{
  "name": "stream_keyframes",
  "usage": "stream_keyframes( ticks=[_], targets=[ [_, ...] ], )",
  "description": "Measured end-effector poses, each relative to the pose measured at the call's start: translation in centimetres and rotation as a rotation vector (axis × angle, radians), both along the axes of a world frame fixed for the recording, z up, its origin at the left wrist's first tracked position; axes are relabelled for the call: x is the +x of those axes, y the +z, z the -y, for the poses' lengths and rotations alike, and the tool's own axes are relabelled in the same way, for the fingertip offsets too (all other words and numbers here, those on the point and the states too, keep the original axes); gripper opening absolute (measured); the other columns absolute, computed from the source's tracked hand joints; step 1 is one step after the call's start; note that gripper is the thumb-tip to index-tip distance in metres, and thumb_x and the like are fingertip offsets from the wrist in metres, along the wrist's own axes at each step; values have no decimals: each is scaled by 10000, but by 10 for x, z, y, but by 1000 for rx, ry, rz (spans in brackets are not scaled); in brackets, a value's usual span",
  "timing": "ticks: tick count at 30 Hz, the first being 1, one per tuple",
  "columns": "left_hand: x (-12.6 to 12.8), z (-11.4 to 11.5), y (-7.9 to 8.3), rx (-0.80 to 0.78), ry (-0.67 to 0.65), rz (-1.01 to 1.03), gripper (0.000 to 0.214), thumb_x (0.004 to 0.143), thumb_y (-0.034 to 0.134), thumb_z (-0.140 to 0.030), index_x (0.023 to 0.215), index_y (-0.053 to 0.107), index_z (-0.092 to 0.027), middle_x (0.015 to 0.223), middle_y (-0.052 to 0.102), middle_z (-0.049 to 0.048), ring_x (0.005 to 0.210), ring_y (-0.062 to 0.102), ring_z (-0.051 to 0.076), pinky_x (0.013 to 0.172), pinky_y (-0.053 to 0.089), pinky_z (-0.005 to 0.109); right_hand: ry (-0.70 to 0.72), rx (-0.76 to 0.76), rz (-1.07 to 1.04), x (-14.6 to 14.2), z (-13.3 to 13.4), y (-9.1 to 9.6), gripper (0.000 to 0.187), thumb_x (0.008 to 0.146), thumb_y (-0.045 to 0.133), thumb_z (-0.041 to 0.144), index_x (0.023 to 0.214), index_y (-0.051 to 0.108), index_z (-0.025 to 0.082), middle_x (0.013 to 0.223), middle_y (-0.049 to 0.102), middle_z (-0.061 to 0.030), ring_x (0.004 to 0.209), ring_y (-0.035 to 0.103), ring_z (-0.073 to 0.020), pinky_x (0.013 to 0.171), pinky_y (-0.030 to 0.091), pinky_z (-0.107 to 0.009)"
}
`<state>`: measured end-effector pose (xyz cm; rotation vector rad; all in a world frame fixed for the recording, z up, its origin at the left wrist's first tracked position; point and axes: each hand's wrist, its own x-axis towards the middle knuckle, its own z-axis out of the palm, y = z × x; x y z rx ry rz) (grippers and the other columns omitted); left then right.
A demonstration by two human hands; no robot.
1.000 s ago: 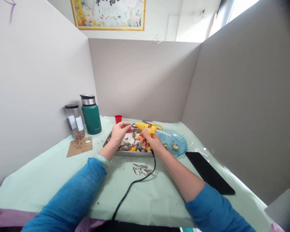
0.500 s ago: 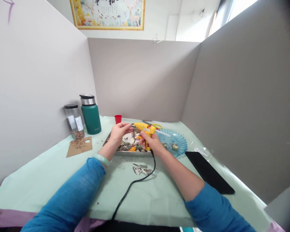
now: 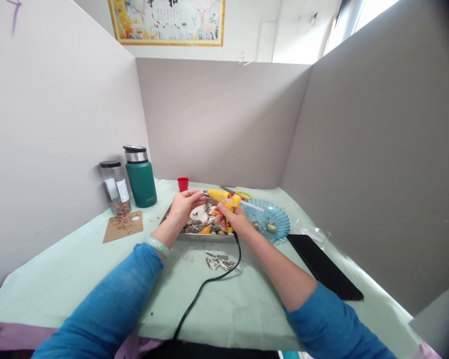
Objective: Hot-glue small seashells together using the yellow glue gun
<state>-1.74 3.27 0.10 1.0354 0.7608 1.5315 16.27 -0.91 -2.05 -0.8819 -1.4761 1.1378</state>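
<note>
My right hand [image 3: 235, 218] is wrapped round the grip of a yellow hot-glue gun [image 3: 223, 197], whose nozzle points left. A black cord [image 3: 205, 286] runs from the gun toward me across the table. My left hand [image 3: 185, 205] is pinched on a small piece that I cannot make out, held right at the gun's nozzle. Both hands hover over a metal tray [image 3: 172, 212] filled with shells and small stones. A pale green bangle [image 3: 157, 246] sits on my left wrist.
A blue fluted glass dish [image 3: 271, 219] lies right of the tray, a black phone [image 3: 324, 267] further right. Several metal clips [image 3: 220, 262] lie in front of the tray. A green flask [image 3: 140, 175], a clear jar [image 3: 115, 187], a red cup [image 3: 183, 184] and a cardboard piece [image 3: 123, 225] stand left. Grey partitions close three sides.
My left hand has shifted very slightly at the nozzle; otherwise both hands and the glue gun keep their places.
</note>
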Motion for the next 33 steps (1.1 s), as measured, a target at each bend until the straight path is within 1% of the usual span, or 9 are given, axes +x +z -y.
stream_keyframes(
  ticks=[6, 11, 15, 19, 25, 29, 33],
  targets=[
    [-1, 0, 1, 6, 3, 18, 193, 689, 817, -152, 804, 674, -95, 734, 720, 70, 672, 697, 138, 755, 578, 282, -18, 11, 1, -1, 2, 1, 482, 782, 628, 642, 823, 649, 162, 592, 680, -20, 360, 489, -76, 376, 359, -198],
    [0, 0, 2, 0, 6, 0, 214, 667, 834, -160, 802, 683, -91, 747, 718, 68, 639, 677, 123, 719, 573, 270, -57, -23, -111, -2, 4, 4, 489, 753, 646, 660, 823, 629, 176, 585, 663, -4, 361, 490, -83, 356, 352, -200],
    [-1, 0, 1, 4, 4, 1, 205, 671, 817, -146, 812, 681, -87, 725, 708, 56, 608, 666, 116, 673, 565, 254, -42, 17, -27, -1, 2, 1, 473, 793, 625, 631, 803, 644, 159, 559, 655, -12, 360, 490, -76, 374, 354, -191],
    [0, 0, 1, 6, 9, -14, 237, 651, 836, -147, 812, 671, -88, 694, 690, 44, 591, 656, 117, 663, 561, 263, -29, 43, 55, -1, 0, -2, 474, 819, 600, 616, 760, 651, 148, 510, 628, -12, 360, 484, -78, 379, 353, -188],
    [0, -1, -1, 7, 25, -27, 246, 641, 834, -142, 811, 665, -88, 701, 689, 47, 602, 658, 121, 649, 556, 259, -81, 20, 54, 0, -1, -3, 488, 819, 590, 628, 757, 659, 149, 511, 626, -11, 364, 489, -82, 375, 350, -190],
    [0, 0, -1, 28, 25, -69, 240, 654, 826, -158, 817, 663, -89, 702, 690, 46, 597, 661, 124, 633, 554, 255, -45, 49, 74, 0, -2, -4, 480, 829, 590, 616, 753, 663, 147, 511, 627, -10, 372, 494, -80, 391, 366, -188],
    [0, 1, 0, 25, 45, -84, 226, 665, 819, -154, 814, 663, -87, 677, 681, 40, 589, 656, 119, 624, 549, 247, -49, 45, 74, -2, 1, -1, 464, 825, 593, 599, 754, 655, 145, 574, 664, -22, 365, 491, -74, 381, 365, -192]
  ],
)
